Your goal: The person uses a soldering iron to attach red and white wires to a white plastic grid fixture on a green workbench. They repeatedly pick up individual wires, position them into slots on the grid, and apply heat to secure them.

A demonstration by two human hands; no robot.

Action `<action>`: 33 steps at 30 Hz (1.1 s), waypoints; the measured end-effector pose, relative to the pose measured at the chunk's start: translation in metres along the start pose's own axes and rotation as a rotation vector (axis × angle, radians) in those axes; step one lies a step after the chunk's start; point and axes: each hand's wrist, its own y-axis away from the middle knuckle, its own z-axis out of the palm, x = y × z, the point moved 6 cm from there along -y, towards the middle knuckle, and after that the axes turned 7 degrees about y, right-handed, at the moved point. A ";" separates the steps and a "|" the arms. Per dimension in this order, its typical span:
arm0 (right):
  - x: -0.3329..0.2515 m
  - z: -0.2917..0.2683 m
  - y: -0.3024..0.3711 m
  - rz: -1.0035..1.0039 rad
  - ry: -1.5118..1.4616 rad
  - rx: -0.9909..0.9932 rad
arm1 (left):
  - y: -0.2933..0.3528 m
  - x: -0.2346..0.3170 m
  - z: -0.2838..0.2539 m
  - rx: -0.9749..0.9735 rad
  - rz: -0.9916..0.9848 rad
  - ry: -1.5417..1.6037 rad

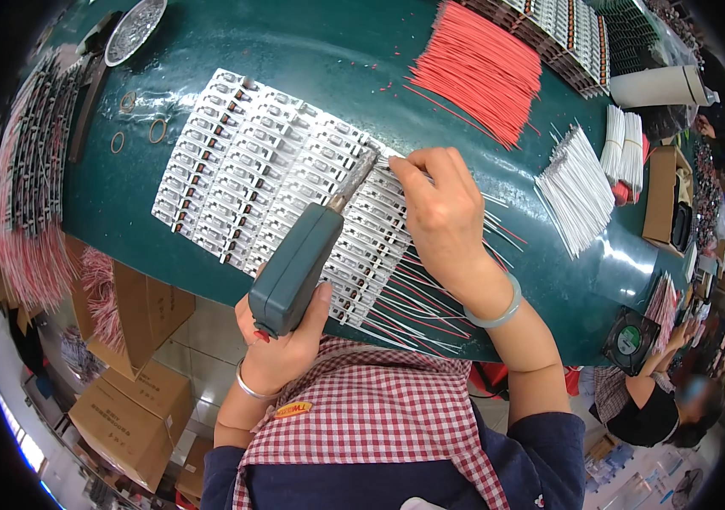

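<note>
My left hand (284, 350) is wrapped round the dark green handle of a soldering gun (297, 265). Its metal barrel slants up and right, and the tip end meets the top right part of a panel of white circuit boards (248, 161). Beside that tip, my right hand (443, 204) is closed in a pinch at the panel's right edge; a thin wire seems to be between the fingertips, mostly hidden. Red and white wires (417, 297) fan out from the panel's right side, below my right hand and wrist.
Red wires (481, 72) lie in a pile at the back, white wires (576, 191) at the right. Stacked boards (35, 153) with wires stand at the left, near a metal dish (135, 32). A small fan (631, 338) sits at the right edge. Cardboard boxes (133, 416) are below the table.
</note>
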 end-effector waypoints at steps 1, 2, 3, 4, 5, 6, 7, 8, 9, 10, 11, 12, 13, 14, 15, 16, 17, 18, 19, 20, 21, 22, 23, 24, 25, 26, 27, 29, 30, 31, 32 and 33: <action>0.000 0.000 0.000 -0.001 0.000 0.001 | 0.000 0.000 0.000 0.000 -0.003 0.003; 0.000 0.000 0.000 -0.003 0.000 0.001 | 0.000 0.001 0.000 0.000 -0.007 0.005; 0.000 0.000 0.000 0.000 0.001 -0.002 | -0.001 0.001 0.000 0.000 -0.010 0.008; -0.001 -0.002 -0.001 0.002 0.001 -0.005 | -0.001 0.002 0.000 -0.006 -0.012 -0.004; -0.001 -0.002 -0.001 0.005 0.002 -0.008 | -0.002 0.004 0.000 -0.012 -0.014 -0.016; -0.001 -0.002 -0.001 0.004 -0.001 -0.005 | -0.002 0.005 0.000 -0.017 -0.016 -0.028; -0.001 -0.002 -0.001 0.003 -0.003 -0.002 | 0.000 0.003 0.000 -0.028 -0.013 -0.059; -0.001 -0.002 -0.001 0.002 -0.006 0.000 | 0.005 -0.002 -0.002 -0.038 -0.010 -0.089; -0.001 -0.001 0.000 -0.008 -0.001 0.001 | 0.009 -0.004 -0.003 -0.051 -0.007 -0.118; -0.001 -0.001 0.000 -0.017 0.003 0.001 | 0.012 -0.005 -0.006 0.000 -0.054 -0.059; -0.001 0.000 0.001 -0.026 0.007 0.002 | 0.014 -0.006 -0.008 0.051 -0.101 0.001; -0.001 0.000 0.001 -0.028 0.008 0.007 | 0.016 -0.008 -0.011 0.104 -0.147 0.061; -0.001 0.000 0.001 -0.030 0.009 0.012 | 0.016 -0.006 -0.011 0.081 -0.098 0.057; -0.001 0.000 0.001 -0.031 0.010 0.017 | 0.016 -0.005 -0.012 0.058 -0.049 0.052; -0.001 0.000 0.001 -0.025 0.013 0.018 | 0.016 -0.004 -0.013 0.035 0.002 0.048; -0.001 0.000 0.001 -0.019 0.015 0.018 | 0.017 -0.004 -0.013 0.024 0.013 0.040; 0.000 0.000 0.002 -0.012 0.019 0.019 | 0.019 -0.004 -0.013 0.011 0.025 0.033; 0.001 0.000 0.003 -0.002 -0.001 0.026 | 0.020 -0.006 -0.013 0.005 0.020 0.038; 0.004 -0.001 0.005 0.010 -0.019 0.033 | 0.022 -0.007 -0.013 -0.003 0.015 0.042; 0.006 -0.002 0.006 0.022 -0.036 0.041 | 0.024 -0.009 -0.014 -0.008 -0.008 0.058; 0.008 -0.008 0.007 0.031 -0.024 0.067 | 0.025 -0.011 -0.015 -0.006 -0.033 0.075; 0.012 -0.017 0.009 0.040 -0.011 0.094 | 0.026 -0.011 -0.016 0.022 -0.044 0.110; 0.017 -0.028 0.011 0.049 0.002 0.120 | 0.026 -0.010 -0.016 0.049 -0.055 0.146; 0.028 -0.039 0.017 0.108 0.001 0.122 | 0.026 -0.009 -0.016 0.078 -0.066 0.180; 0.039 -0.049 0.023 0.153 0.047 0.126 | 0.026 -0.008 -0.018 0.097 -0.071 0.191; 0.051 -0.059 0.028 0.198 0.092 0.130 | 0.026 -0.006 -0.020 0.117 -0.077 0.202; 0.067 -0.074 0.038 0.268 0.143 0.138 | 0.023 -0.004 -0.018 0.119 -0.082 0.224; 0.102 -0.087 0.064 0.340 0.228 0.119 | 0.023 -0.008 -0.019 0.127 -0.084 0.258; 0.115 -0.091 0.075 0.345 0.271 0.102 | 0.023 -0.010 -0.020 0.133 -0.084 0.275; 0.125 -0.094 0.081 0.352 0.314 0.087 | 0.022 -0.010 -0.019 0.136 -0.083 0.283; 0.129 -0.096 0.082 0.338 0.381 0.049 | 0.021 -0.011 -0.018 0.139 -0.083 0.291; 0.127 -0.097 0.077 0.307 0.360 0.088 | 0.021 -0.010 -0.018 0.148 -0.082 0.291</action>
